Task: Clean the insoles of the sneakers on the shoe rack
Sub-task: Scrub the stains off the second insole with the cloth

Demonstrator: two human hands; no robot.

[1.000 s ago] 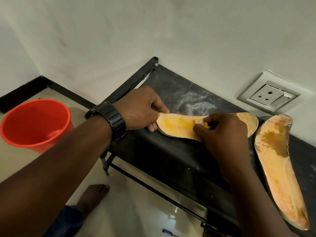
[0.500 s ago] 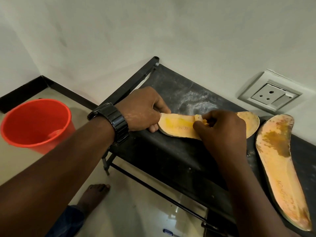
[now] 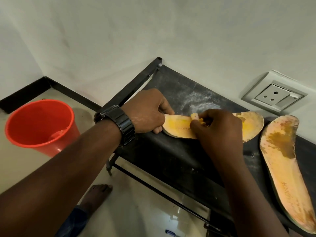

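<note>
A bare foot (image 3: 95, 195) stands on the glossy beige floor (image 3: 136, 211) below the black fabric-topped shoe rack (image 3: 171, 159). On the rack top, the right hand (image 3: 220, 132) pinches a small yellowish scrap of cloth or sponge (image 3: 196, 117) against the worn orange foam insole (image 3: 177, 125) lying flat there; since half a second ago that hand has slid a little toward the heel end, and the scrap now shows more plainly above the fingers. The left hand (image 3: 147, 112), with a black link-band wristwatch (image 3: 119, 124), stays curled on the insole's heel edge, thumb and fingers gripping it. A second stained orange insole (image 3: 287, 170) lies just beside, its lower tip cut off by the frame edge. The red plastic bucket (image 3: 41, 125) sits on the floor left; its contents are hard to make out. A white wall socket (image 3: 273, 96) is behind.
</note>
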